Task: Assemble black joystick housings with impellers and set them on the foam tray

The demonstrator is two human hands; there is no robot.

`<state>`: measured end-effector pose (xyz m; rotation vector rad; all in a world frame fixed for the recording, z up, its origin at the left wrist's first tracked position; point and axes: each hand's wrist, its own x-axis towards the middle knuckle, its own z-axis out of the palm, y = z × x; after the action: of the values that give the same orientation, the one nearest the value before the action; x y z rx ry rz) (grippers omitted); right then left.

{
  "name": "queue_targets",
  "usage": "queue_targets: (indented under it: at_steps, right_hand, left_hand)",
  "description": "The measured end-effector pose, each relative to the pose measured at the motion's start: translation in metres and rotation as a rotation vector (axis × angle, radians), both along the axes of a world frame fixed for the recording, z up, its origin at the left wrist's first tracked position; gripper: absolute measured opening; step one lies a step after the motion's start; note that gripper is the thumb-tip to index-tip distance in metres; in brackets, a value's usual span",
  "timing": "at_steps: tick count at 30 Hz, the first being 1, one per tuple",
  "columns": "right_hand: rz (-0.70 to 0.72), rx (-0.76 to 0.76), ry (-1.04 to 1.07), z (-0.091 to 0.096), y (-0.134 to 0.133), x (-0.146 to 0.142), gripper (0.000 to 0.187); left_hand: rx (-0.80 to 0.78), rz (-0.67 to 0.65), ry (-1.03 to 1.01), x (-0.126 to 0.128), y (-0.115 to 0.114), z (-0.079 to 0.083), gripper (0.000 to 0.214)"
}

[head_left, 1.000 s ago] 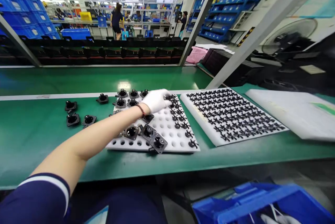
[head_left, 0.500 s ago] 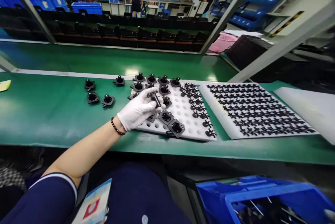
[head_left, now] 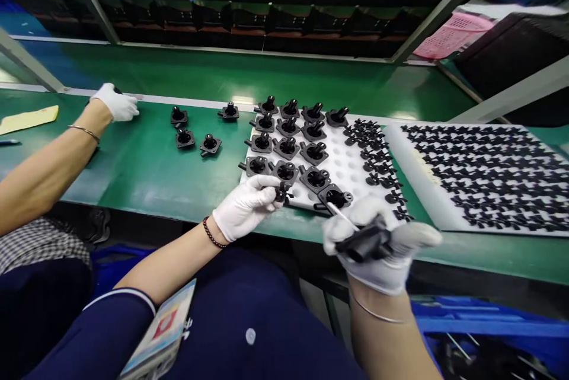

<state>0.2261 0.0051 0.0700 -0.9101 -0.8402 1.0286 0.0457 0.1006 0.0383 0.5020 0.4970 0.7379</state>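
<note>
My left hand, in a white glove, pinches a small black part at the near edge of the white foam tray. My right hand, also gloved, is closed around a black part with a thin white stick poking out of it, held just in front of the bench edge. The foam tray carries several black square-flanged housings on its left side and small black fan-like pieces on its right.
A second foam sheet full of small black pieces lies to the right. Three loose housings sit on the green bench. A co-worker's gloved hand rests at far left. A blue bin sits below right.
My left hand has drawn back from the tray's far side to its near edge with a small part. My right hand has come into view holding a black part. A co-worker's arm appeared at left.
</note>
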Motion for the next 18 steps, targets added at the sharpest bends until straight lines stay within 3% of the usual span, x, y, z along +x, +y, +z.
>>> queue_targets:
  at_steps: [3,7,13,18]
  right_hand:
    - [0.184,-0.004,0.058,-0.004,0.013,-0.021,0.059]
    - [0.311,-0.103,0.054,-0.013,0.019,-0.025,0.058]
    - [0.316,-0.184,0.003,-0.017,0.021,-0.024,0.060]
    - [0.290,-0.239,-0.011,-0.015,0.022,-0.019,0.060]
  left_hand:
    - [0.013,-0.030,-0.035,-0.004,-0.003,-0.001,0.052]
    - [0.079,-0.040,-0.033,-0.006,-0.004,-0.001,0.044]
    - [0.229,-0.029,-0.040,-0.007,-0.002,-0.009,0.042]
    - [0.413,0.010,0.119,-0.011,-0.002,-0.006,0.042]
